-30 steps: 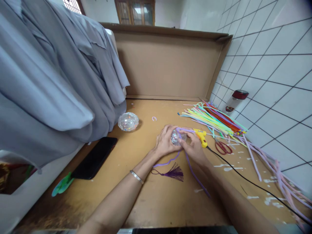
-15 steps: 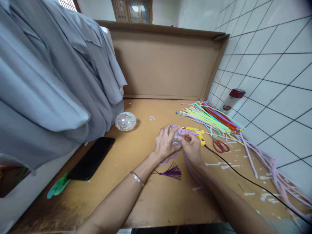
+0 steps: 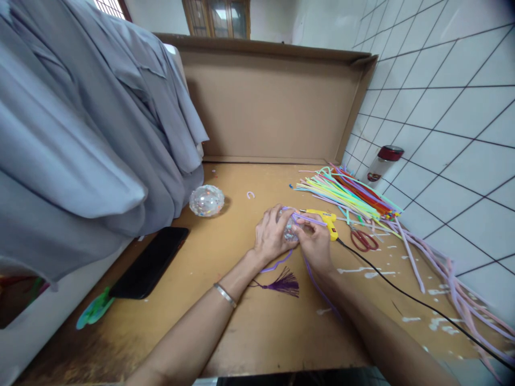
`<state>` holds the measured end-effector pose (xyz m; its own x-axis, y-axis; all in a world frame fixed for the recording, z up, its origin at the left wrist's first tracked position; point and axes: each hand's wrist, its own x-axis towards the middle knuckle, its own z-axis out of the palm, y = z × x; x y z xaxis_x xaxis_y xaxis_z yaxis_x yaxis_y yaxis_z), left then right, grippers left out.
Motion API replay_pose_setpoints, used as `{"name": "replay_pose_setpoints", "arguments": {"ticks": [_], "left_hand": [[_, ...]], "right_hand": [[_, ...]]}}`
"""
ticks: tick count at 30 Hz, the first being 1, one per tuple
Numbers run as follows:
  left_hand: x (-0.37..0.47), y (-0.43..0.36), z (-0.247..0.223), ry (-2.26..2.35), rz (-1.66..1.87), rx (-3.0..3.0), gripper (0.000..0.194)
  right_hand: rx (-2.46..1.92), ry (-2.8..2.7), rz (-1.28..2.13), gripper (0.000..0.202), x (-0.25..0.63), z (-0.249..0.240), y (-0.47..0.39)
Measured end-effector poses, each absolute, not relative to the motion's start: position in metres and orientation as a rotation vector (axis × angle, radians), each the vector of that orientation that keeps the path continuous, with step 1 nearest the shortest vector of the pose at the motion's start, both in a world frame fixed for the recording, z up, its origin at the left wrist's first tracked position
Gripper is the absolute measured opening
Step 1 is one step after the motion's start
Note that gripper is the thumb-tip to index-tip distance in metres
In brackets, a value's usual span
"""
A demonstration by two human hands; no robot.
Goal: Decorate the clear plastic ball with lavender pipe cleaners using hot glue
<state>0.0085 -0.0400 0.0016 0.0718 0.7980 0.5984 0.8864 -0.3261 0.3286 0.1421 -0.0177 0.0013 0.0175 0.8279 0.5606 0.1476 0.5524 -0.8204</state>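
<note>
Glue gun (image 3: 330, 220) beside hands (image 3: 272, 234)

Two hands are showing, one left hand (image 3: 272, 233) and one right hand (image 3: 316, 244), and they are holding one clear ball (image 3: 290, 229). Purple strands (image 3: 277, 264) are running from them, their number staying unclear. Lying or standing on one surface (image 3: 241, 332) are one clear bowl (image 3: 206, 201), one phone (image 3: 149, 262), one green ornament (image 3: 95, 309), one tassel (image 3: 283, 283), one glue gun (image 3: 329, 221), one pair of scissors (image 3: 363, 239), one bottle (image 3: 383, 162) and one small curved piece (image 3: 250, 194). Colored stems (image 3: 346, 194) are overlapping too much for counting. One wrist is wearing one bracelet (image 3: 225, 295).
</note>
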Motion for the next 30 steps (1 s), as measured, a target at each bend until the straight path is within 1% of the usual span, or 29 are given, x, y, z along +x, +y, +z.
{"name": "replay_pose_setpoints", "arguments": {"ticks": [4, 11, 14, 17, 19, 25, 30], "left_hand": [[0.006, -0.040, 0.003, -1.774, -1.141, -2.220, 0.065], [0.002, -0.038, 0.007, -1.835, -1.351, -2.252, 0.072], [0.004, -0.038, 0.007, -1.796, -1.433, -2.278, 0.073], [0.007, -0.038, 0.006, -1.752, -1.444, -2.311, 0.076], [0.008, -0.038, 0.006, -1.737, -1.460, -2.330, 0.076], [0.004, -0.035, 0.005, -1.752, -1.561, -2.335, 0.074], [0.002, -0.035, 0.007, -1.739, -1.521, -2.371, 0.072]], "right_hand": [[-0.878, -1.475, 0.722, 0.014, 0.142, 0.003, -0.017], [-0.914, -1.419, 0.829, 0.025, 0.145, 0.009, -0.016], [-0.919, -1.480, 0.730, 0.027, 0.149, 0.019, -0.018], [-0.847, -1.621, 0.585, 0.020, 0.154, 0.030, -0.021], [-0.830, -1.676, 0.528, 0.020, 0.155, 0.033, -0.022], [-0.819, -1.695, 0.490, 0.021, 0.157, 0.029, -0.021], [-0.859, -1.671, 0.486, 0.022, 0.156, 0.030, -0.021]]}}
